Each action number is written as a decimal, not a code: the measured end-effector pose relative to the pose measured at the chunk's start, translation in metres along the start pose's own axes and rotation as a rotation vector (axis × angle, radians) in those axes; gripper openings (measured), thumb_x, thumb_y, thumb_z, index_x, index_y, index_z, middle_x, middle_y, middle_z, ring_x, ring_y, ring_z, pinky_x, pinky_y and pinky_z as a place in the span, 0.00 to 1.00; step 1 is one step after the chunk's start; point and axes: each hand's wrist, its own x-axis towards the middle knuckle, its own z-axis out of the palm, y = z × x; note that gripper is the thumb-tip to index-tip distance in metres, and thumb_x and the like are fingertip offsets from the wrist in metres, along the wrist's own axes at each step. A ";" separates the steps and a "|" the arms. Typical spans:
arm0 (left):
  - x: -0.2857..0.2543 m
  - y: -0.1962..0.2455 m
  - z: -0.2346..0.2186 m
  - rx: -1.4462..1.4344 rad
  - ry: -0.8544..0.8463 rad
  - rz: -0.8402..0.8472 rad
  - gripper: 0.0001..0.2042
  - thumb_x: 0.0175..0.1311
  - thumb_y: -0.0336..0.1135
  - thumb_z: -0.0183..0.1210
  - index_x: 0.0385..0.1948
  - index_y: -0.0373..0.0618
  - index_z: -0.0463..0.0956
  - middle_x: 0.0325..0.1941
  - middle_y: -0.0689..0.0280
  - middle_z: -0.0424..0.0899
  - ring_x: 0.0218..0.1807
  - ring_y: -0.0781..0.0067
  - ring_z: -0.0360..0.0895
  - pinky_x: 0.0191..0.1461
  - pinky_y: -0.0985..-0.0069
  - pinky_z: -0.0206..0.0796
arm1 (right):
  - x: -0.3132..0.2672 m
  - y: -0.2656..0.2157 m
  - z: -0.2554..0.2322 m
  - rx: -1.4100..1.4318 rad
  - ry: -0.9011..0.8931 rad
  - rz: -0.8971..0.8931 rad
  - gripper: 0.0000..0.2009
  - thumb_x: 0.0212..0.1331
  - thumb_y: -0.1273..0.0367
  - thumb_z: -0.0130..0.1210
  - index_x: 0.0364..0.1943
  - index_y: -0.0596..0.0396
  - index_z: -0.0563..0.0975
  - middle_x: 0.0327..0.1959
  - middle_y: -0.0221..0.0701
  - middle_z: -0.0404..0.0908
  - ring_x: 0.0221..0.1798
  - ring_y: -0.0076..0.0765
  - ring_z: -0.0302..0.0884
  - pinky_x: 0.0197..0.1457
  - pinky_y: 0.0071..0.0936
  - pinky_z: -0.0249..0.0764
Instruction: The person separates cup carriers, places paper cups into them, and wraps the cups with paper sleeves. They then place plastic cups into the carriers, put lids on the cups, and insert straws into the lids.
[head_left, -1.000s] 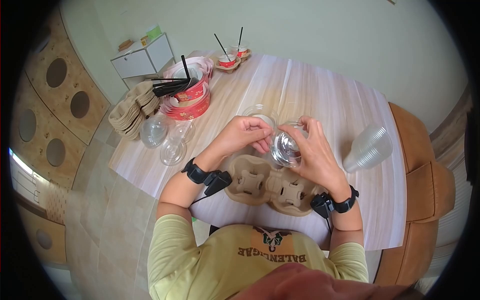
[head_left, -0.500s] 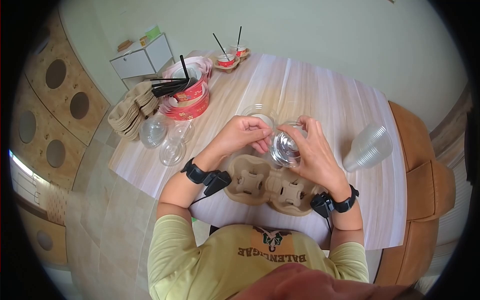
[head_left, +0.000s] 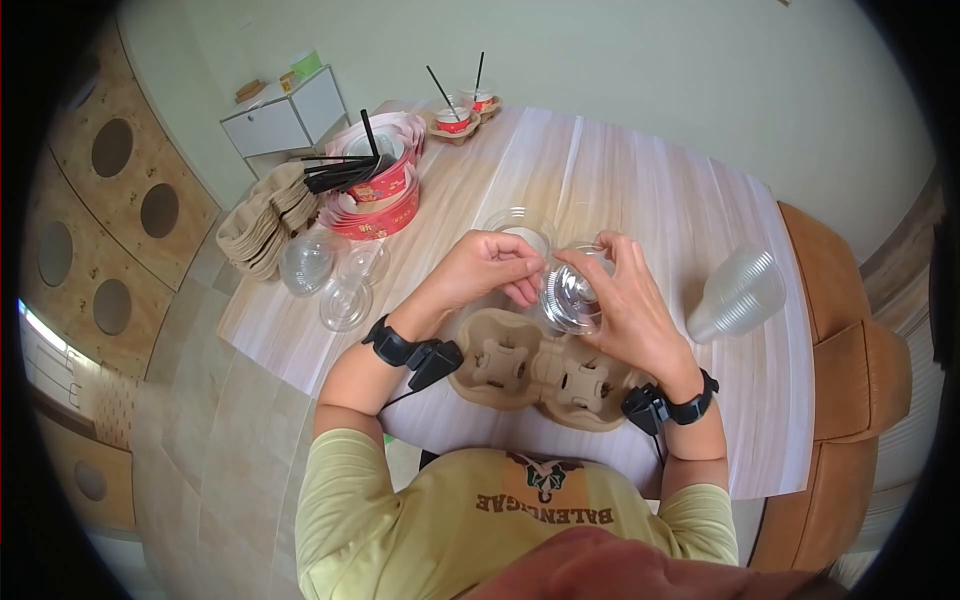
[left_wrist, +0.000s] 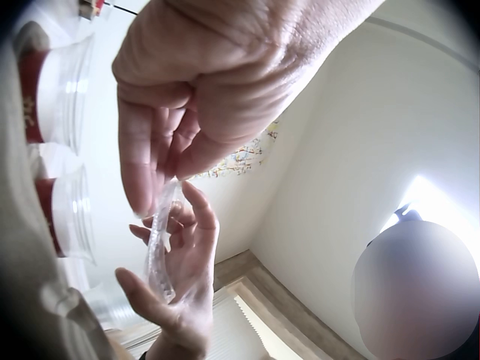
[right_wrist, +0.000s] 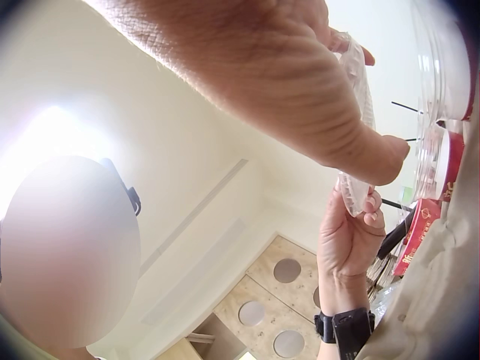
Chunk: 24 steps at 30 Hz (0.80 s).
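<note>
Between both hands is a clear plastic dome lid, turned on edge in the left wrist view. My left hand pinches its rim between thumb and fingers. From the other side, my right hand grips the lid with thumb and fingers spread around it. Just beyond the hands stand two clear plastic cups with red sleeves, one cup and another cup; the hands partly hide them in the head view. A brown pulp cup carrier lies below the hands, close to the body.
A stack of clear cups lies at the right. To the left are loose clear lids, stacked carriers, red paper sleeves and black straws. At the far edge, lidded cups with straws stand in a carrier.
</note>
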 end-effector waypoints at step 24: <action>-0.001 0.003 0.001 -0.009 0.017 -0.019 0.08 0.61 0.32 0.51 0.31 0.36 0.75 0.27 0.62 0.79 0.28 0.75 0.78 0.32 0.81 0.72 | 0.000 -0.001 -0.003 -0.021 -0.037 -0.014 0.36 0.29 0.77 0.63 0.54 0.45 0.68 0.47 0.46 0.63 0.49 0.51 0.63 0.52 0.38 0.64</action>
